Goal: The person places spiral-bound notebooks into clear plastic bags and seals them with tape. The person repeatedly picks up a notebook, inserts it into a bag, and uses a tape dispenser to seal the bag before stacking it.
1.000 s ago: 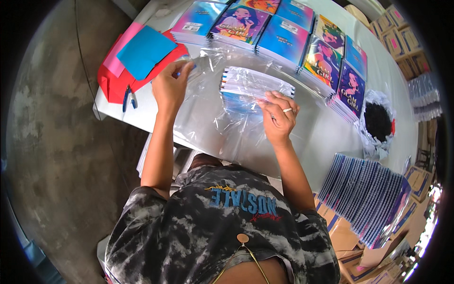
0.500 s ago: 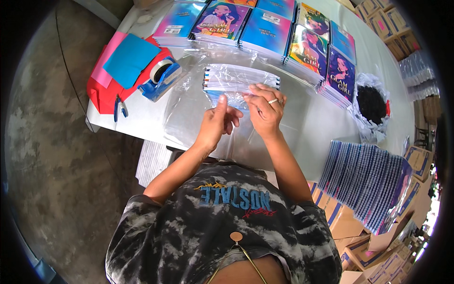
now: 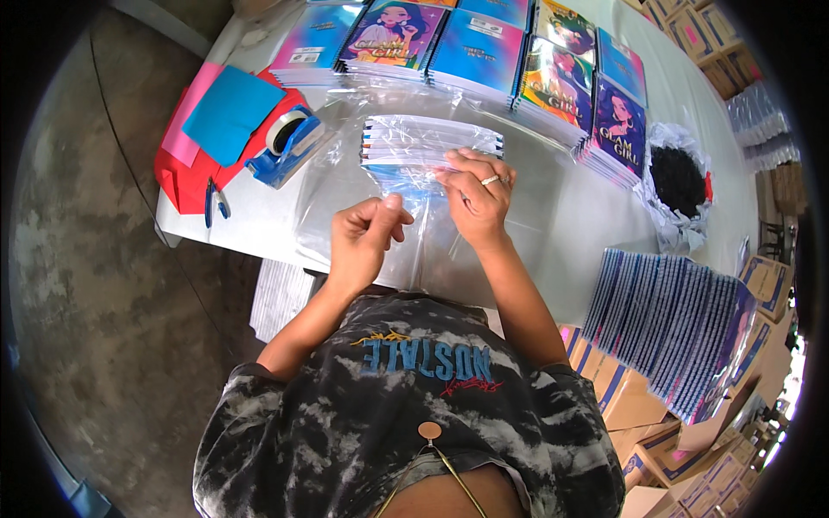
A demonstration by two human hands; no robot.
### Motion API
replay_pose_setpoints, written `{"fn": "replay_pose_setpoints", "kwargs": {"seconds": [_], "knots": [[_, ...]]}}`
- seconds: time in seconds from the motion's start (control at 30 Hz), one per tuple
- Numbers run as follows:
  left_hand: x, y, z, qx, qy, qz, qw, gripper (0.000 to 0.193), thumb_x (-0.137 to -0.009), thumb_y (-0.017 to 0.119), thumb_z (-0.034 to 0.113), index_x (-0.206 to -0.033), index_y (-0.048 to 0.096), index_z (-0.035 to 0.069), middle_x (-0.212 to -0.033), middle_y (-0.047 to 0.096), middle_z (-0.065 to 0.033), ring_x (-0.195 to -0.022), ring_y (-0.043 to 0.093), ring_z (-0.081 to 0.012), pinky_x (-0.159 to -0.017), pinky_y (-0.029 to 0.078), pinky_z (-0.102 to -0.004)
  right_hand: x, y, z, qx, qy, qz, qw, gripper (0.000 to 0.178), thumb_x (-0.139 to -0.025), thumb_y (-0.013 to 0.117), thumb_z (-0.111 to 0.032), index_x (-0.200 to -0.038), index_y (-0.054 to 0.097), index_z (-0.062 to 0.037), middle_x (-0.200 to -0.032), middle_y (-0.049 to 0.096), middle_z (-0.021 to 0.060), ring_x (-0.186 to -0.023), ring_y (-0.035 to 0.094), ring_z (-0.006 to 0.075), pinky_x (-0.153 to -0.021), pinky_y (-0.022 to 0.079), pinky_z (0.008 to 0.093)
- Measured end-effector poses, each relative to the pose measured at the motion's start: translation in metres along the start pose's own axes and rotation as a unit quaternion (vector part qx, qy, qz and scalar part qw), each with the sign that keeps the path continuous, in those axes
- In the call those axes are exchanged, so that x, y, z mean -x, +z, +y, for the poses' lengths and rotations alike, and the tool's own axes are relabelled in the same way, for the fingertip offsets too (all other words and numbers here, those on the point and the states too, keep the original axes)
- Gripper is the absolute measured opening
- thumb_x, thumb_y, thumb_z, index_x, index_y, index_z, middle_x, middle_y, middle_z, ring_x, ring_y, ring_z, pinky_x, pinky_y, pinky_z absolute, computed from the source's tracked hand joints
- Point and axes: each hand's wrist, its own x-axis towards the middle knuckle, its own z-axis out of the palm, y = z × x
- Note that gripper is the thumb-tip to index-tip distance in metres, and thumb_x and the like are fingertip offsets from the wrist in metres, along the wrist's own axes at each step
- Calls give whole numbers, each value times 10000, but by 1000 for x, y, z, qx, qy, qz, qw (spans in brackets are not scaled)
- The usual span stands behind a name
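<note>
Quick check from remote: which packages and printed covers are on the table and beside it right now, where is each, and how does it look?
Clear plastic bag: table centre, holding a small stack of booklets; both hands at its open end.
Booklet stacks: far edge, blue, pink and purple covers with a cartoon figure.
Fanned booklets: right side, blue-purple spines.
Cardboard boxes: lower right, brown with blue panels.

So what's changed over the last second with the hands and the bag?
The left hand left the blue tape dispenser and came back toward the body, now pinching the clear bag edge. The right hand stayed on the bagged booklets; stacks unchanged.
</note>
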Motion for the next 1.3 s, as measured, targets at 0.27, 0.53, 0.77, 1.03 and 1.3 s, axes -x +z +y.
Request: {"fn": "replay_pose_setpoints", "kwargs": {"seconds": [0.27,0.53,0.77,1.03,1.3], "knots": [[-13,22,17,1,46,15,999,273,-863,633,239,-710,636,12,-656,622,-35,-573,506,-56,-538,391,-202,2,-1,-2,-7,-5,3,1000,180,-648,722,-66,-764,658,-188,-961,649,-61,-947,580,128,-795,348,289],[-22,17,-13,0,-50,-10,999,330,-845,665,288,-625,602,50,-584,576,-8,-507,444,-33,-456,325,-206,0,-8,-6,115,-17,-99,988,492,-692,652,-76,-1122,633,-315,-1029,539,-73,-967,491,130,-786,339,316],[-57,-20,-99,-373,-104,141,911,477,-713,716,491,-581,627,41,-557,598,-95,-481,547,-192,-487,434,-333,-32,-36,-28,79,29,-258,963,532,-679,621,-50,-1161,612,-275,-1097,509,13,-1000,453,217,-812,337,366],[-96,-202,-58,-445,134,239,853,739,-637,788,241,-1266,443,64,-1238,463,-225,-1177,420,-364,-943,375,-433,-44,-32,-39,75,36,-255,964,450,-708,649,-86,-1139,621,-212,-1117,509,27,-992,455,216,-892,299,375],[-82,-195,-96,-413,71,267,868,662,-693,761,282,-1222,458,23,-1139,553,-176,-1023,549,-315,-847,434,-383,-72,-16,-63,68,56,-301,949,618,-665,749,-178,-1240,524,-141,-1238,489,64,-1180,415,261,-982,269,410]]}}
